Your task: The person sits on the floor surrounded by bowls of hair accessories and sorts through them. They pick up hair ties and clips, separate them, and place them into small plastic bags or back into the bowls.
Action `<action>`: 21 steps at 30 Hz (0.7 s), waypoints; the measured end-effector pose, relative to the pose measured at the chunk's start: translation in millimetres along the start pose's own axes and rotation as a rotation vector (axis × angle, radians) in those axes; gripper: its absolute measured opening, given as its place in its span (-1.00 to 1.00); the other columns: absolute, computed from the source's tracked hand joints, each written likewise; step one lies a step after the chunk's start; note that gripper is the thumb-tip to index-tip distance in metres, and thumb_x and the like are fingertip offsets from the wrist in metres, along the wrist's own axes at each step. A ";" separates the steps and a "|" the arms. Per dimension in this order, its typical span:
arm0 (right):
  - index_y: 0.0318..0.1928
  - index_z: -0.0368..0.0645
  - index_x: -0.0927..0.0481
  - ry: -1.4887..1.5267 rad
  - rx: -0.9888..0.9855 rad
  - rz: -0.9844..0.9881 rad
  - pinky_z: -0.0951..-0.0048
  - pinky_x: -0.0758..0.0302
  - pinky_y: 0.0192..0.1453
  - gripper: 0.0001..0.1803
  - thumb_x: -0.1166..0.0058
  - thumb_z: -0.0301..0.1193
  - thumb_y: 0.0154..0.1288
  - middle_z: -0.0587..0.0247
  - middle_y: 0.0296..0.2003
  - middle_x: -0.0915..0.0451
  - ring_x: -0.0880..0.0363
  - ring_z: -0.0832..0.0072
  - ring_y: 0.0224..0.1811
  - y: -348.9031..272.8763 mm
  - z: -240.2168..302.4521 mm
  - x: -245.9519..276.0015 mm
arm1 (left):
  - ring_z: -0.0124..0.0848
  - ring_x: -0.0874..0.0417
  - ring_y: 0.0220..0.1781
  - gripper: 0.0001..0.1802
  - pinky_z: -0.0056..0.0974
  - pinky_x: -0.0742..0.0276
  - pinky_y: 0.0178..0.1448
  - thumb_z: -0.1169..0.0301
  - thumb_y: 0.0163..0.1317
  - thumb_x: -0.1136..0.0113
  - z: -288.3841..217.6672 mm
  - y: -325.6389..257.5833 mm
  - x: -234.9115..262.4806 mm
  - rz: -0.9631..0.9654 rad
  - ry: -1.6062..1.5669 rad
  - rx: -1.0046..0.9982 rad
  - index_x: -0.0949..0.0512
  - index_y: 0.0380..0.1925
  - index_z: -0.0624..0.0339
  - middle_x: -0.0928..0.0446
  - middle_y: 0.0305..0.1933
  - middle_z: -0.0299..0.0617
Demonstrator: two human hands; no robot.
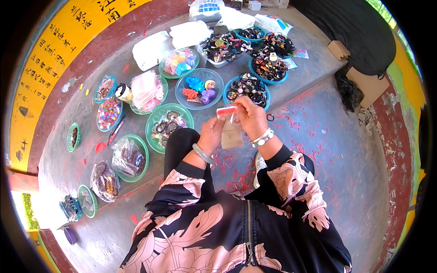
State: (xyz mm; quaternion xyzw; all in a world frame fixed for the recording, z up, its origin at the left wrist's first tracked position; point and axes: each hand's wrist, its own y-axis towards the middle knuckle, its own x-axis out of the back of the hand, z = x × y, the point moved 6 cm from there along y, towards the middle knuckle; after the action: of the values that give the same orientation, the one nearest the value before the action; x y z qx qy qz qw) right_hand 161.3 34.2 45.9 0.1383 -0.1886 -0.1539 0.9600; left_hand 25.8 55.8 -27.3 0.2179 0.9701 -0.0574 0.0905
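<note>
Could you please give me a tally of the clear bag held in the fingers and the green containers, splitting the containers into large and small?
Clear bag: 1
Large green basins: 4
Small green bowls: 2
Total: 7

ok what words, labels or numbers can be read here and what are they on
Yellow wall: dark painted characters, not copied here
White plastic bag: blue printed characters, likewise not copied
Clear packet: no readable text
Bag with coloured print: too small to read
</note>
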 end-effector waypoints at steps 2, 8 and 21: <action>-0.28 -0.13 -0.48 0.110 -0.029 -0.064 0.51 -0.43 -0.54 -0.91 0.03 -0.57 0.20 0.26 -0.58 -0.53 -0.52 0.56 -0.60 5.6 -7.5 6.1 | -0.56 -0.55 -0.32 -0.72 -0.45 -0.47 -0.22 0.33 0.34 0.13 4.6 1.2 2.6 -0.008 0.025 -0.017 -0.51 -0.24 0.29 -0.55 -0.34 -0.28; -0.31 -0.15 -0.45 0.348 -0.230 -0.170 0.70 -0.33 -0.67 -0.95 0.08 -0.54 0.25 0.40 -0.52 -0.51 -0.53 0.65 -0.58 19.5 -3.0 37.1 | -0.38 -0.57 -0.29 -0.72 -0.36 -0.50 -0.18 0.30 0.34 0.16 41.4 7.3 29.5 -0.247 -0.380 0.207 -0.42 -0.24 0.33 -0.50 -0.26 -0.16; -0.26 -0.14 -0.51 0.635 -0.418 -0.159 0.64 -0.44 -0.62 -0.92 0.00 -0.47 0.23 0.26 -0.40 -0.59 -0.64 0.47 -0.43 25.4 -13.7 50.1 | -0.25 -0.57 -0.30 -0.77 -0.17 -0.49 -0.17 0.44 0.25 0.13 241.2 79.2 112.9 -0.730 0.230 0.307 -0.44 -0.20 0.36 -0.50 -0.31 -0.08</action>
State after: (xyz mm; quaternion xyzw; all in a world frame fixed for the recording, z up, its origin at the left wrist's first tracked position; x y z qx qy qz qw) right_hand 217.3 42.8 57.9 -0.0053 0.1646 -0.2123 0.9632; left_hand -3.9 137.1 -291.3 -0.1246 0.9677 -0.2049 -0.0784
